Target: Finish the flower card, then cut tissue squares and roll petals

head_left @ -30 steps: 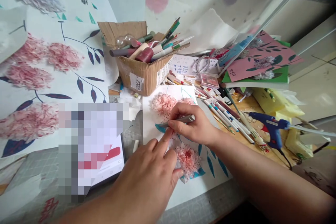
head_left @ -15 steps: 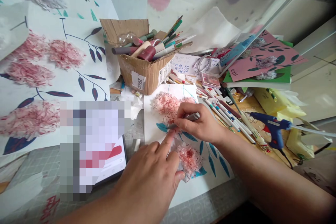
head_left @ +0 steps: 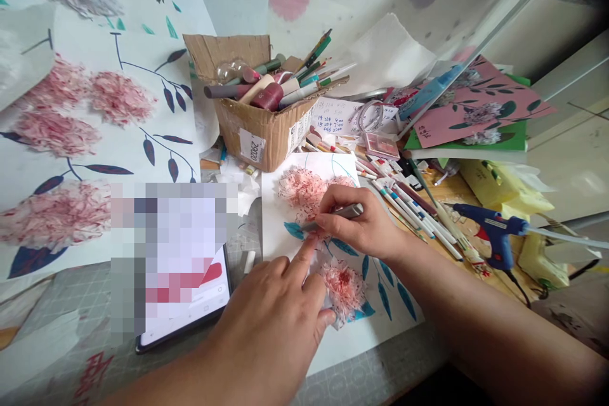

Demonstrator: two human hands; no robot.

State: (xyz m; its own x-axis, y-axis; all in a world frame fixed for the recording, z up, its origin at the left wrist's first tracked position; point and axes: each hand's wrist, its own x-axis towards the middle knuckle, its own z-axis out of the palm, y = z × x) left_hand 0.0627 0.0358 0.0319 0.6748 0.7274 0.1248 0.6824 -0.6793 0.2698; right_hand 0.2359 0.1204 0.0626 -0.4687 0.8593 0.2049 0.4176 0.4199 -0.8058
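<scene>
My right hand grips a grey marker pen, its lower end near a blue leaf on a white sheet of paper. Beside it, my left hand lies over the sheet with its index finger stretched out towards the pen. Its thumb rests by a pink ruffled paper flower. Higher on the sheet, another pink flower is partly hidden by my right hand. The exact spot where the pen meets the paper is hard to see.
A phone, partly blurred out, lies left of my hand on the grey cutting mat. Behind stands a cardboard box of pens. Several markers and a blue glue gun lie to the right. A larger flower picture is at left.
Both hands stay almost in place, the pen still held near the leaf. The view has shifted very slightly.
</scene>
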